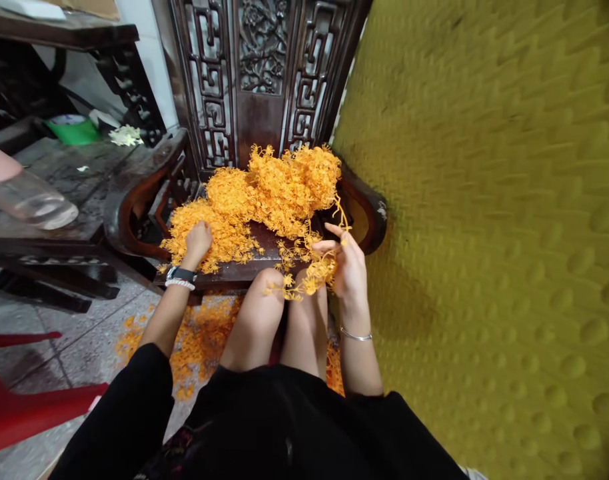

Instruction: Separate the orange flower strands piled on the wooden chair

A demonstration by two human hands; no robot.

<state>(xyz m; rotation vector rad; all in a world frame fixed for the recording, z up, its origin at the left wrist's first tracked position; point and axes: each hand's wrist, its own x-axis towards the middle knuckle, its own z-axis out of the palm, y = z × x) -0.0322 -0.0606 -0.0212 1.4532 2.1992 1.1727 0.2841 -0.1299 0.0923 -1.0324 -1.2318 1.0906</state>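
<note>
Item: a bright orange, thin-stemmed, branching sprig set with small spiky flower-like pieces (318,275), apparently plastic, located above the knees at the front of the chair, against the right hand (351,268). Right hand: lightly clamped on the sprig near its thicker end, the upper fingers spread apart; the grip is judged loose so that the fine stems are not crushed. Left hand (198,241): fingers curled together in a fist upon a loose orange heap of like pieces (232,241); whether anything is pinched inside cannot be told. Rear stock: a larger, clumped orange mass of tangled sprigs (287,190), lying toward the chair back, probably placed there to stay within reach while the front edge serves the hands. Support: a dark brown, glossy carved-wood armchair (262,127), its seat used as a surface, perhaps because it stands directly before the lap. Orientation: the sprig's long axis runs sideways across the knees, its thin free end pointing left and slightly toward the person, the dense end toward the right palm. Further stock: scattered orange pieces (204,340) on the grey speckled tile floor (102,323), below the seat.
</note>
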